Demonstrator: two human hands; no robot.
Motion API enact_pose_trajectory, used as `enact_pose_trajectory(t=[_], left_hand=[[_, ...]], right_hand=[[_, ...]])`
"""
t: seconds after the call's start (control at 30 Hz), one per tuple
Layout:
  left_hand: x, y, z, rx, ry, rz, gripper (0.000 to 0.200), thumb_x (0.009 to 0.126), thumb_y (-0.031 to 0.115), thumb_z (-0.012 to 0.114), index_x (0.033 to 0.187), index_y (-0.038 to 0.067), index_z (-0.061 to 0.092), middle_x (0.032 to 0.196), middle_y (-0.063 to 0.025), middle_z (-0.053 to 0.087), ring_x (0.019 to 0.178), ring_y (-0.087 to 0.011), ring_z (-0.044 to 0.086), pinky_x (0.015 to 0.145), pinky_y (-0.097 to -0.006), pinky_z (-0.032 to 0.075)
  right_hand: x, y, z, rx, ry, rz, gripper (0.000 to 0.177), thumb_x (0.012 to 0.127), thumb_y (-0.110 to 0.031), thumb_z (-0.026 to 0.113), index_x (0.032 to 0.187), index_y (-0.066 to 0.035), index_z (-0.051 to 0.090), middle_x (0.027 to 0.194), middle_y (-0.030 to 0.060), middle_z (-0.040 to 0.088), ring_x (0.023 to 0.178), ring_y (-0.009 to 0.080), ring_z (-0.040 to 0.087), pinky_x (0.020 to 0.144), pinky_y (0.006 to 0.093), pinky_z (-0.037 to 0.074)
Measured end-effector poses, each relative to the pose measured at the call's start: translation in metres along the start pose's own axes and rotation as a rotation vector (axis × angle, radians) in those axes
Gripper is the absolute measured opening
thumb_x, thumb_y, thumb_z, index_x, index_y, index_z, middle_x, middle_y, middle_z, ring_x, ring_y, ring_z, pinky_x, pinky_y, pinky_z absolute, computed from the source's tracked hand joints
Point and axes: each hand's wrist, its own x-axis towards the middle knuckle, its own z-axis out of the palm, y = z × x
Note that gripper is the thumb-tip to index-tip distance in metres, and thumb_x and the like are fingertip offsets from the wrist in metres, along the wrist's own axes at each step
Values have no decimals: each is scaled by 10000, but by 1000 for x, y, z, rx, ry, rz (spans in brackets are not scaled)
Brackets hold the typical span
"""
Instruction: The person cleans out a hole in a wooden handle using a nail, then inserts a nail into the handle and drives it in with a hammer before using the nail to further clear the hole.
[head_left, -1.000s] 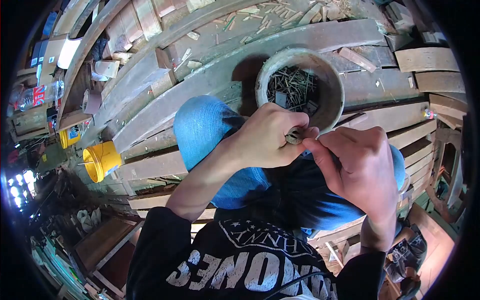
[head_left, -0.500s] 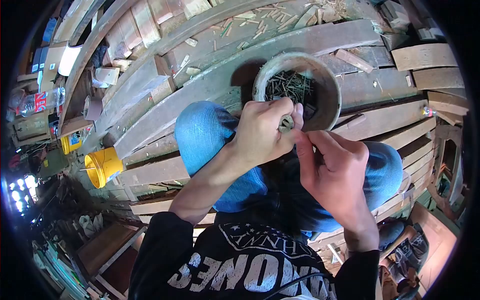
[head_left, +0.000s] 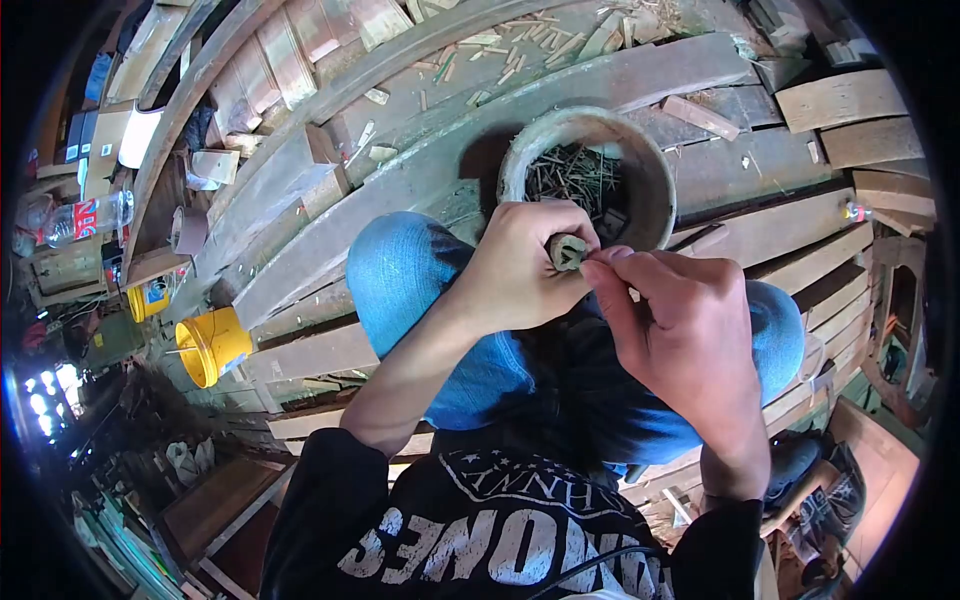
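Two hands work one small peg (head_left: 567, 250)
Left hand (head_left: 510, 275) fist-grips it above the knees, near the nail bowl (head_left: 585, 115); right hand (head_left: 690, 330) pinches its tip. A slipped pinch could drop it between the planks (head_left: 640, 70).

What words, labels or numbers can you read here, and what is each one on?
"HNNY": black shirt, small arched white letters, upside down to the camera.
"ONES": same shirt, large white letters, start of the word hidden.
Red label on the bottle: too blurred to read.
Label on the yellow can: too blurred to read.
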Motion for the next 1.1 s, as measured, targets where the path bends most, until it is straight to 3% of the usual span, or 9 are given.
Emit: enact_pose_trajectory(t=[0.17, 0.4, 0.6, 0.63, 0.67, 0.87, 0.93, 1.0, 1.1], left_hand=[[-5, -2, -1, 81, -115, 54, 105, 689, 46, 606, 727, -44, 569, 639, -183, 559, 569, -366, 549, 539, -335, 448], [-5, 3, 0, 135, -30, 49, 66, 705, 36, 603, 686, -12, 562, 588, -149, 530, 498, -305, 534, 486, -328, 411], [6, 3, 16, 436, 526, 122, 325, 862, 47, 631, 602, 29, 437, 524, -99, 419, 445, -162, 366, 428, -323, 342], [7, 4, 20, 462, 569, 77, 323, 859, 31, 640, 620, 40, 423, 540, -150, 441, 441, -335, 444, 434, -408, 360], [6, 5, 19, 460, 569, 79, 323, 859, 31, 640, 620, 40, 423, 540, -150, 441, 441, -335, 444, 434, -408, 360], [2, 3, 5, 183, 241, 91, 246, 751, 99, 722, 678, 27, 499, 566, -140, 488, 498, -316, 510, 485, -367, 414], [2, -3, -2, 48, 169, 26, 197, 704, 132, 731, 724, 7, 580, 600, -161, 540, 533, -315, 556, 523, -358, 441], [2, -4, -8, -7, -108, -53, 121, 738, 70, 663, 744, -11, 573, 641, -82, 544, 635, -88, 511, 571, -288, 424], [0, -1, -10, 65, -124, -35, 76, 687, 28, 632, 724, -29, 597, 607, -150, 543, 542, -198, 536, 542, -311, 432]], right_hand=[[3, 0, -11, -12, -85, -64, 136, 813, -93, 716, 743, -1, 644, 622, 123, 628, 505, 309, 614, 470, 378, 482], [4, 2, -2, 70, -33, -79, 176, 822, -91, 691, 696, -13, 596, 576, 126, 588, 490, 329, 601, 458, 414, 479], [2, -13, 21, 111, 149, 96, 155, 830, -42, 715, 716, -6, 617, 569, 148, 556, 453, 315, 544, 435, 350, 397], [1, -13, 23, 108, 150, 97, 155, 830, -42, 715, 716, -6, 617, 569, 148, 556, 453, 315, 544, 435, 350, 397], [0, -13, 24, 115, 159, 114, 155, 833, -43, 712, 714, -2, 621, 566, 147, 556, 443, 307, 538, 434, 345, 392], [9, -2, 2, 147, 23, 112, 163, 834, -63, 715, 712, 22, 650, 567, 153, 570, 425, 279, 541, 438, 337, 400], [10, 3, 1, 101, 16, -2, 225, 833, -101, 697, 660, -16, 582, 577, 133, 584, 500, 325, 606, 460, 406, 468], [9, 4, 0, 85, -16, -21, 209, 832, -102, 696, 679, -13, 586, 579, 130, 584, 502, 327, 605, 464, 408, 471], [10, 2, -2, 52, -71, -67, 180, 830, -105, 693, 716, -6, 594, 583, 124, 584, 506, 332, 603, 472, 412, 476]])
